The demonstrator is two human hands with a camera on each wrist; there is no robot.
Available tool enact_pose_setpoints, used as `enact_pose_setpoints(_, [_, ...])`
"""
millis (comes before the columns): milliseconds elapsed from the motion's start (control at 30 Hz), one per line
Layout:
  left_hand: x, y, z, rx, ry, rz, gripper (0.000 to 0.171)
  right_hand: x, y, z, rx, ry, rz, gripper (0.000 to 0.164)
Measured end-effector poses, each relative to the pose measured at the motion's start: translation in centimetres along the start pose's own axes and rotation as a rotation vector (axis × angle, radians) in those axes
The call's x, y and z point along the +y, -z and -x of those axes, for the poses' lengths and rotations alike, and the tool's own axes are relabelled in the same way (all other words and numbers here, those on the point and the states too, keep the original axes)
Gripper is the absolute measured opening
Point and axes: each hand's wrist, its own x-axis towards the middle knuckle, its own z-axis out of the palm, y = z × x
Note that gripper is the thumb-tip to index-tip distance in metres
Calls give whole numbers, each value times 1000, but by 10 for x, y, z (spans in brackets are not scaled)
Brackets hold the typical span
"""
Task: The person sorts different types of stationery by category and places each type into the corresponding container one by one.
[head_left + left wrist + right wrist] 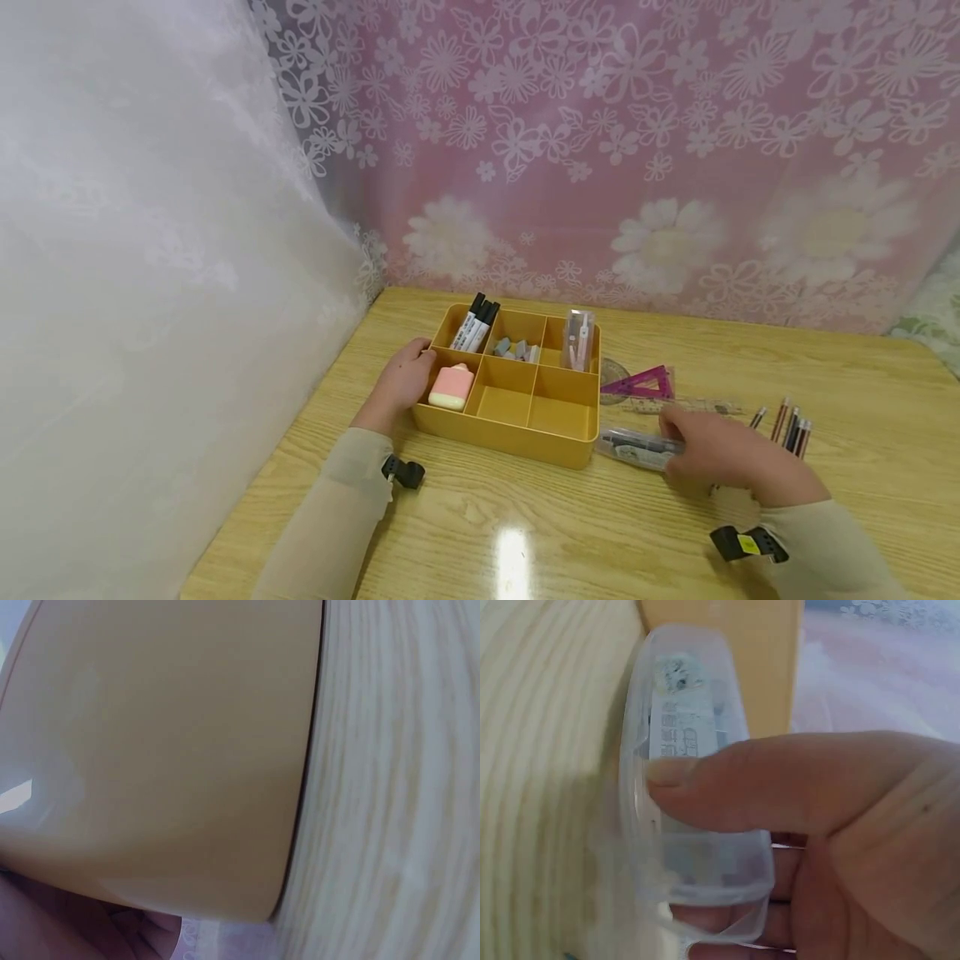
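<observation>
A yellow organizer box [510, 446] with six compartments stands on the table. My left hand [405, 375] grips its left side near the rim; in the left wrist view the box wall [165, 750] hides part of the fingers. My right hand [712, 450] holds a clear plastic case [637, 448] just right of the box's front corner. In the right wrist view the thumb [705, 787] presses on the printed label, with the fingers behind the case. Inside the box are black-capped markers [476, 323], grey and white eraser-like blocks [516, 350], a boxed compass [578, 340] and a pink-and-cream bottle-shaped item [452, 387].
Behind the right hand lie a purple set square [645, 383], a round protractor [613, 379] and a clear ruler [697, 406]. Several pencils [793, 429] lie farther right. A floral curtain [637, 167] hangs along the table's back edge, a white sheet [165, 250] at left.
</observation>
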Motion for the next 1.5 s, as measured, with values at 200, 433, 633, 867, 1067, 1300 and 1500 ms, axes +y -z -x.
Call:
enact_pose_setpoints(200, [0,0,0,-2,9,6,48,-1,13,1,108,67,37,34])
enact_pose_setpoints(433, [1,1,2,0,10,10,49,-17,27,4,287,164,-4,38])
enact_pose_setpoints(633, [1,1,2,0,12,11,48,-35,34,-1,434,200,-24,36])
enact_pose_setpoints(867, [2,0,3,1,7,16,48,-57,41,-4,663,187,-135,37])
enact_pose_setpoints(1067, [3,0,2,-2,8,20,48,-72,45,-15,863,193,-207,35])
enact_pose_setpoints(1300, [4,0,2,5,11,14,47,-80,43,-37,868,205,-243,38])
enact_pose_setpoints(1500, [3,0,1,9,6,4,47,-79,37,-59,828,217,-192,38])
